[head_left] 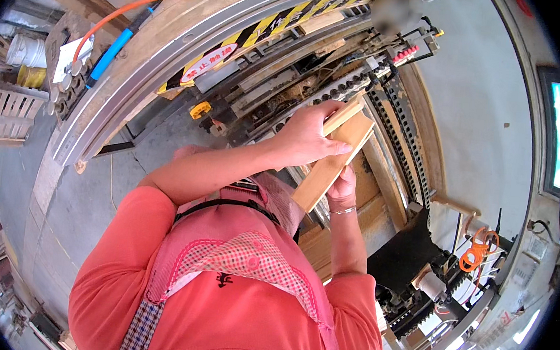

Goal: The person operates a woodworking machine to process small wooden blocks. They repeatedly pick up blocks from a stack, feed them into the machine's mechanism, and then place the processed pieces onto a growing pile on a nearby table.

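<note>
A wooden board point(336, 161) of light colour, with a shaped edge at its upper end, is tilted in front of my chest. Beside it lies a narrower wooden strip point(344, 117), with a slot between the two. My left hand point(309, 136) reaches over from the left, its thumb on the board's face and its fingers curled round the narrow strip. From below, my right hand point(343, 185) grips the board's right edge; most of its fingers are hidden behind the wood.
A long machine bed with chains point(398, 135) and rollers runs past the boards. Yellow-and-black striped tape point(268, 28) marks its beam. An orange hose point(118, 12) with a blue handle point(109, 57) hangs at the upper left. On the right are a lit screen point(559, 134) and coiled orange tubing point(478, 251).
</note>
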{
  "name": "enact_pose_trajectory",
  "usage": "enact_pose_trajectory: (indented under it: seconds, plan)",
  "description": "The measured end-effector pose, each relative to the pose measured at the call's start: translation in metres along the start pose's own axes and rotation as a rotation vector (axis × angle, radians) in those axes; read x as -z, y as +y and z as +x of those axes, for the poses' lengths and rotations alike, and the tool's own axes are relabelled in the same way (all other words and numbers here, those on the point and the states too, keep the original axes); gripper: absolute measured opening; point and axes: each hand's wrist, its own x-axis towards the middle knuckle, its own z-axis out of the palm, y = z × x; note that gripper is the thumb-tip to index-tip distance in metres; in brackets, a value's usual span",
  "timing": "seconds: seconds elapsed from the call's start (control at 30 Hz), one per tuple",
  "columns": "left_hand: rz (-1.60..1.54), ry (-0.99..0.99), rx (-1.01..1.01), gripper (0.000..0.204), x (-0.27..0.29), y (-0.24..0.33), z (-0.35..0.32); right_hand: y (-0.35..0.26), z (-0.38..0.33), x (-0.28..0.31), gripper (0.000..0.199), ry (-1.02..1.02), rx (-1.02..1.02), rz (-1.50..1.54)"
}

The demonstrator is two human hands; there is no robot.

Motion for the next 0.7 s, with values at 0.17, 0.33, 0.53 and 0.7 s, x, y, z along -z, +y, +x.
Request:
enact_pose_trajectory:
  seconds: [0.17,0.33,0.53,0.7]
  plan:
    - [0.072,-0.041,-0.043,0.059,0.002,0.007,0.004,-0.001,0.004,0.0,0.08,-0.005,0.032,0.028]
    - [0.134,-0.039,-0.072,0.06,0.004,0.014,0.004,-0.004,0.008,-0.008,0.078,-0.008,0.063,0.001]
    - [0.181,-0.034,-0.065,0.061,0.003,0.01,0.007,0.0,0.009,-0.009,0.078,0.003,0.053,0.046]
    - [0.168,0.007,-0.068,0.058,0.009,-0.001,0.008,-0.013,0.013,-0.013,0.058,0.114,0.098,-0.213]
